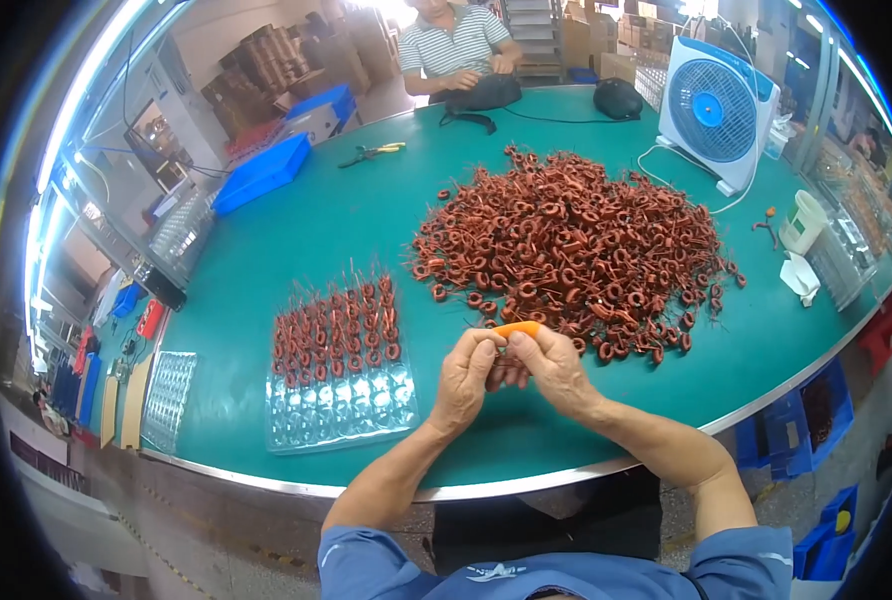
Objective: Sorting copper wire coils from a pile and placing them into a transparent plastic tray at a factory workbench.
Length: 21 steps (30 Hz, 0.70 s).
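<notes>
"Head view: how about the left hand (465, 374)?"

"Curled in, thumb toward fingers, meeting the right hand (560, 374), likewise curled, probably for fine control. Whether gripping anything, can't tell; hidden by fingers. At the right fingertips, an orange piece (516, 329), worn or pinched, unclear."

"And the coils (566, 250)?"

"Heaped on the surface (486, 440) just beyond, likely for short reach. Also upright in the far rows of the tray (341, 412), leftward, probably kept apart by pockets."
</notes>
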Available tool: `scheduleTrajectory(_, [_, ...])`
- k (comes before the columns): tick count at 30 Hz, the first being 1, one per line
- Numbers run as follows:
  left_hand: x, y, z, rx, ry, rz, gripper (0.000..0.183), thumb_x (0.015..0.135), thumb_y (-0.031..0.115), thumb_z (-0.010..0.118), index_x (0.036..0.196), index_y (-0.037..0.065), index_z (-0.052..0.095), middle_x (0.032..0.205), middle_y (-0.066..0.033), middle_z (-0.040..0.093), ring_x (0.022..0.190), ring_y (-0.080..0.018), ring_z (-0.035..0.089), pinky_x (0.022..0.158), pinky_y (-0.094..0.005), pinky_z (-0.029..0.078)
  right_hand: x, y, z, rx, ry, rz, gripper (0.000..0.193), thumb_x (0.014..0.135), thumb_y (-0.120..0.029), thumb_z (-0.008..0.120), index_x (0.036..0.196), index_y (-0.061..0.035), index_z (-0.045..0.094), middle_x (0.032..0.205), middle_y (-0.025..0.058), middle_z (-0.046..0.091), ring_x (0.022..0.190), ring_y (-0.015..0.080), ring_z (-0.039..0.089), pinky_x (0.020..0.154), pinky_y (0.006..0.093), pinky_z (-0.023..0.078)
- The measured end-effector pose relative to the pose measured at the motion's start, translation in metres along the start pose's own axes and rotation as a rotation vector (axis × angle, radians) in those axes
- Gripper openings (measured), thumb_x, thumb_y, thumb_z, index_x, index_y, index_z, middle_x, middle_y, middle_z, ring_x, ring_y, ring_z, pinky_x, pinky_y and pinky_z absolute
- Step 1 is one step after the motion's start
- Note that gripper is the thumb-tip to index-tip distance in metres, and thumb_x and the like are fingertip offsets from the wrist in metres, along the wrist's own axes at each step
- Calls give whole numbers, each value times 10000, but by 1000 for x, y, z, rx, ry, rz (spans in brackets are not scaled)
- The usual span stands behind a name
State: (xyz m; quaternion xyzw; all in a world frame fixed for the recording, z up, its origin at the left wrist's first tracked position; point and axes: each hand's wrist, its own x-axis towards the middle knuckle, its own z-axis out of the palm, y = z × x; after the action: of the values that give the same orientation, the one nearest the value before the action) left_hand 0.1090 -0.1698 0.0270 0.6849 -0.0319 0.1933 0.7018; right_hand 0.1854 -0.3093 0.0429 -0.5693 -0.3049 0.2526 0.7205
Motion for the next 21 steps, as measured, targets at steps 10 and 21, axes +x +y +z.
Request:
scheduleTrajectory(10, [7, 8, -8, -26, -146, 66, 332, 973, 214, 584, 1247, 38, 516, 879, -35, 561, 669, -96, 519, 593, -221, 427, 3, 11, -6, -64, 57, -46, 340, 1027, -315, 471, 1064, -30, 655, 778, 5, 636, 617, 74, 563, 570, 216, 466])
scheduleTrajectory(21, [-2, 15, 7, 175, 22, 109, 256, 968, 74, 559, 1214, 5, 558, 893, -49, 621, 652, -88, 550, 570, -218, 456, 5, -4, -7, -362, 225, -301, 223, 930, -220, 644, 886, -7, 693, 906, 55, 624, 799, 164, 584, 675, 294, 477])
